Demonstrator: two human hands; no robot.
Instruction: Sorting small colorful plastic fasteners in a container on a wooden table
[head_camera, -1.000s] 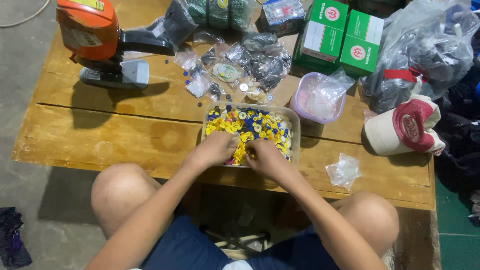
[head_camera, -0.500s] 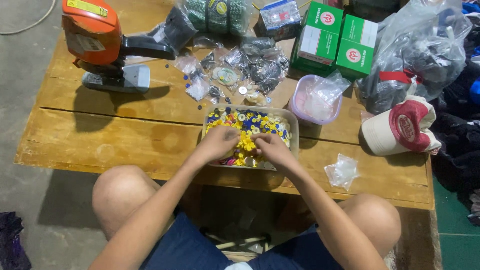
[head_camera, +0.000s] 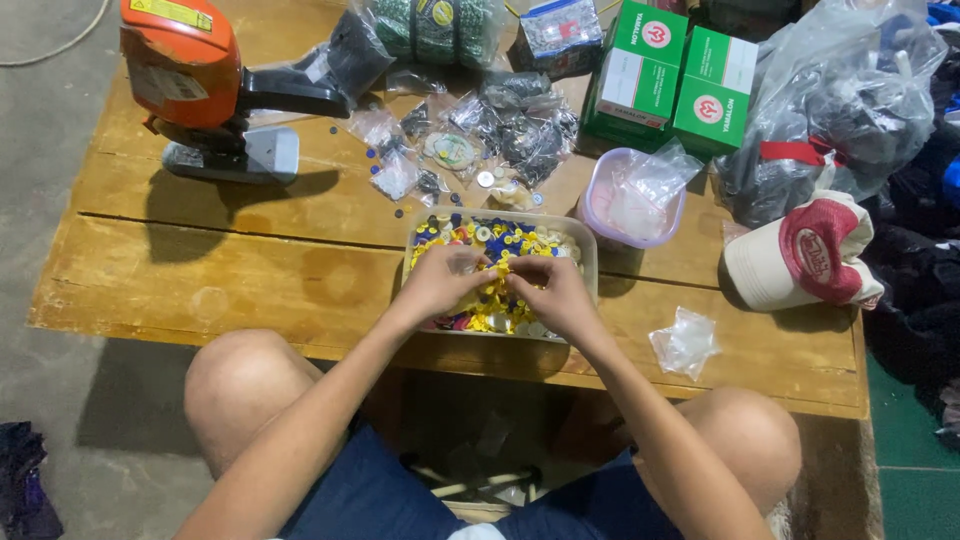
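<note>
Yellow, blue and white plastic buttons (head_camera: 520, 240) are seen heaped in a clear rectangular plastic tray (head_camera: 590, 262) set near the front edge of a worn wooden plank table (head_camera: 250, 270). Both forearms are extended forward from above the bare knees, and the two hands are brought together over the middle of the tray. The left hand (head_camera: 440, 282) is held palm down, its fingers curled inward; the right hand (head_camera: 555, 290) is angled toward it, fingertips bunched. A small piece appears to be pinched between the meeting fingertips, though what it is cannot be told. An orange and black bench press (head_camera: 195, 85) is seen at the table's far left, a red and cream cap (head_camera: 800, 265) at the right.
</note>
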